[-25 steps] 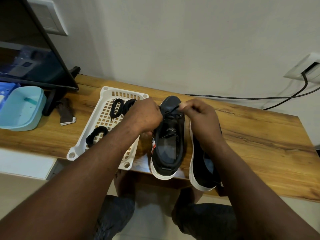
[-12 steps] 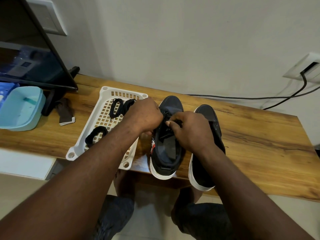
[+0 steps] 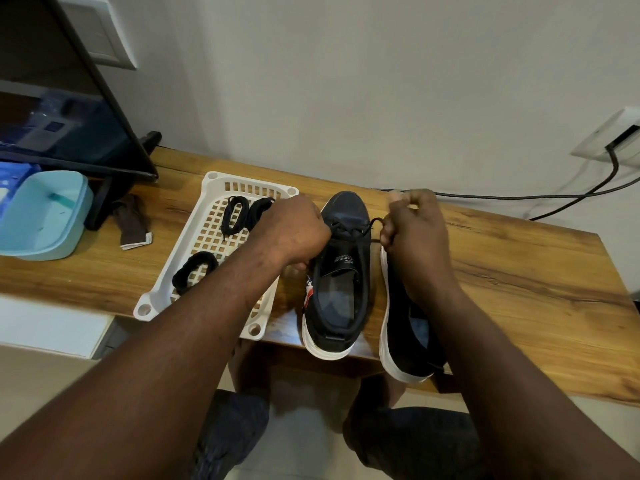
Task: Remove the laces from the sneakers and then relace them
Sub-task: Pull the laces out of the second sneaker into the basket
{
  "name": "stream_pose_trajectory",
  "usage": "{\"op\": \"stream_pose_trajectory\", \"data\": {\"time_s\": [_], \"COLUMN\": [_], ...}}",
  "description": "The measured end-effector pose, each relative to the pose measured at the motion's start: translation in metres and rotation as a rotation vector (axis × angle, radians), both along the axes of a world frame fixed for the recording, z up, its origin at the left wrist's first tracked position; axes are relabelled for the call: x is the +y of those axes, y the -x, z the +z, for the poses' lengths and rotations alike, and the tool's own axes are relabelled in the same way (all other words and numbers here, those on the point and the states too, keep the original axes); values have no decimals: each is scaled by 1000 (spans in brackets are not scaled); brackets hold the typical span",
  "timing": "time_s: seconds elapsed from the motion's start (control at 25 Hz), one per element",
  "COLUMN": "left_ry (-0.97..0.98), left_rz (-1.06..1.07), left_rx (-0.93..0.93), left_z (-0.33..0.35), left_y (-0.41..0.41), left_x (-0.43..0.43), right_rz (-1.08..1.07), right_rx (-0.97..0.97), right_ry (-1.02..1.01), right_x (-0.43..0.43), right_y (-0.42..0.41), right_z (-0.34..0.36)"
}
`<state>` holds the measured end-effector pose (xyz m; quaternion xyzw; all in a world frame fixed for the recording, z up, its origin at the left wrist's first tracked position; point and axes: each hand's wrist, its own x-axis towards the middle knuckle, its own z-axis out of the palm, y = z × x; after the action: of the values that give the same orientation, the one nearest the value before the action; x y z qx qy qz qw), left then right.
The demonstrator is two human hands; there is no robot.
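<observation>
**Lace drawn taut at the toe of one sneaker**

Head view: both forearms reach in from the bottom edge over a wooden table (image 3: pixel 519 271). My left hand (image 3: pixel 294 230) is curled over the left flank of the laced sneaker (image 3: pixel 339 296), gripping it beside the eyelets. The back of the hand covers the fingertips, so I can't make out exactly where they sit. My right hand (image 3: pixel 412 230) is closed in a pinch on the black lace (image 3: pixel 375 221), which runs from the front eyelets across to the fingers. Only the eyelets nearest the toe show lace; how many, I can't count.

The second sneaker (image 3: pixel 408 341) lies just beside the first, on its right. My right hand and wrist hide its toe and tongue, so I can't tell whether it is laced. Both heels hang over the table's near edge.

To the left, a white slotted basket (image 3: pixel 211 181) holds coiled black laces (image 3: pixel 235 213), my left arm covering part of it. Farther left, a folded brown cloth (image 3: pixel 133 223), a pale blue tub (image 3: pixel 45 216) cut off by the frame, and a dark screen (image 3: pixel 69 133). A cable (image 3: pixel 519 196) runs along the wall.
</observation>
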<state>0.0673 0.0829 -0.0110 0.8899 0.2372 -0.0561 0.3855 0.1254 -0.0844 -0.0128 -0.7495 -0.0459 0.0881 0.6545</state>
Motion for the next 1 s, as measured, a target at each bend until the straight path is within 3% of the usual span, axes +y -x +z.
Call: {"op": "stream_pose_trajectory", "data": {"time_s": [0.08, 0.16, 0.2, 0.28, 0.36, 0.4, 0.52, 0.56, 0.6, 0.64, 0.72, 0.8, 0.92, 1.0], "left_ry": [-7, -16, -16, -17, -16, -13, -4, -9, -15, -21, -26, -33, -56, -62], "left_rz": [-3, -6, -5, -3, 0, 3, 11, 10, 9, 8, 5, 4, -7, -7], "left_rx": [6, 4, 0, -4, -2, -3, -6, -7, -7, -7, -10, -11, -14, -17], "left_z": [1, 1, 1, 1, 0, 0, -1, -1, -2, -2, -2, -1, -1, -1], "left_y": [0, 0, 0, 0, 0, 0, -1, -1, -1, -1, -2, -1, -1, -1], "left_x": [0, 0, 0, 0, 0, -1, 0, 0, 0, 0, 0, -1, -1, -1], "right_rz": [172, 335, 368, 351, 261, 187, -51, -79, -87, -77, 5, 145, 281, 289], "right_rx": [-294, -445, -492, -537, -517, -431, 55, 201, 262, 207, -115, -361, -516, -542], "right_ry": [439, 778, 883, 902, 748, 571, -284, -464, -484, -333, 194, 577, 874, 885], "right_x": [1, 5, 7, 9, 9, 8, 10, 11, 11, 11, 7, 4, 9, 9], "right_y": [8, 14, 16, 16, 12, 10, 6, 8, 9, 10, 9, 12, 18, 19], "right_z": [-6, -13, -17, -23, -25, -24, -9, -5, -1, -1, -9, -18, -18, -18]}}
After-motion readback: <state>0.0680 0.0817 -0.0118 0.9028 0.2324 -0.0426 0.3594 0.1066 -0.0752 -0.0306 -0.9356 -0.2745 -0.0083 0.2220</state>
